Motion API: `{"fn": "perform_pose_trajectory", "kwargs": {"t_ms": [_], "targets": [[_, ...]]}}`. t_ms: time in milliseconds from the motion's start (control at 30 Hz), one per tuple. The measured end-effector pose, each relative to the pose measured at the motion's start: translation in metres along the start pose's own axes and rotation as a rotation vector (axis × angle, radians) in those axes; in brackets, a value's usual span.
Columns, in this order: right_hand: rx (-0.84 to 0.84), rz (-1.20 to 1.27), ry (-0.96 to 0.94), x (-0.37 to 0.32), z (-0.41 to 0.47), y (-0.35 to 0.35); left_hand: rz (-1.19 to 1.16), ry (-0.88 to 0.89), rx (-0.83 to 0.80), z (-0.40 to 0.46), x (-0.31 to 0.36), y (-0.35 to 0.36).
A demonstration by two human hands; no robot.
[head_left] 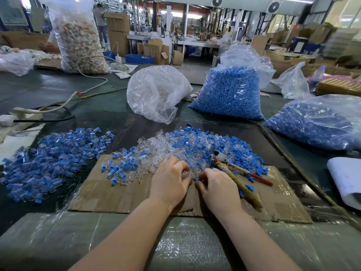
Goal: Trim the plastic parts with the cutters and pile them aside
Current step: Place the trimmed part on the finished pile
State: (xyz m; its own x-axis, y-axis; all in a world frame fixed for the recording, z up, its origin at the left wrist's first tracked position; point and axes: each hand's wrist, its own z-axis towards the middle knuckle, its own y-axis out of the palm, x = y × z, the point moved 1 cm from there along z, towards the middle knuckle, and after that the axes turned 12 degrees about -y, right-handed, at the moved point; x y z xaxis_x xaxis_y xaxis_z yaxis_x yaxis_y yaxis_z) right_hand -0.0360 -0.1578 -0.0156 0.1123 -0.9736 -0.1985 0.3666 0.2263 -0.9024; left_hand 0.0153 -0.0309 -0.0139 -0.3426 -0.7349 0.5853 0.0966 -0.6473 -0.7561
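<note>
From the head camera, both your hands rest palm-down on the cardboard sheet (109, 194) at the near edge of the mixed heap of clear and blue plastic parts (175, 147). Your left hand (169, 181) has its fingers curled into the clear pieces; whether it actually grips one you cannot tell. Your right hand (216, 185) is bent the same way, fingertips meeting those of the left, with a small blue part (196, 179) pinched at the point where the two hands come together.

The cutters (237, 173) lie untouched just to the right of your right hand, head resting on the heap, the wrapped handle and the red handle pointing toward you across the cardboard.

To your left, on the dark worktop (97, 112), a separate pile of blue-and-clear parts (52, 159) spreads out, apart from the central heap.

Farther back stand a clear bag of transparent parts (156, 92), an upright bag of blue parts (232, 90) beside it, and another blue-filled bag (316, 124) lying to the right.
</note>
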Motion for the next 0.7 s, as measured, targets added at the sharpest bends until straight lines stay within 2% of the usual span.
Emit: {"fn": "perform_pose_trajectory", "kwargs": {"t_ms": [267, 533, 700], "targets": [[0.096, 0.129, 0.104, 0.0012, 0.0013, 0.0067, -0.052, -0.091, 0.041, -0.0010, 0.0028, 0.0057], [0.169, 0.215, 0.048, -0.0022, -0.0038, 0.0064, -0.278, -0.209, 0.018, -0.0054, 0.0000, 0.0006], [0.170, 0.216, 0.019, -0.0043, -0.0046, 0.0051, -0.283, -0.180, 0.000, -0.0076, -0.0001, -0.0009]]}}
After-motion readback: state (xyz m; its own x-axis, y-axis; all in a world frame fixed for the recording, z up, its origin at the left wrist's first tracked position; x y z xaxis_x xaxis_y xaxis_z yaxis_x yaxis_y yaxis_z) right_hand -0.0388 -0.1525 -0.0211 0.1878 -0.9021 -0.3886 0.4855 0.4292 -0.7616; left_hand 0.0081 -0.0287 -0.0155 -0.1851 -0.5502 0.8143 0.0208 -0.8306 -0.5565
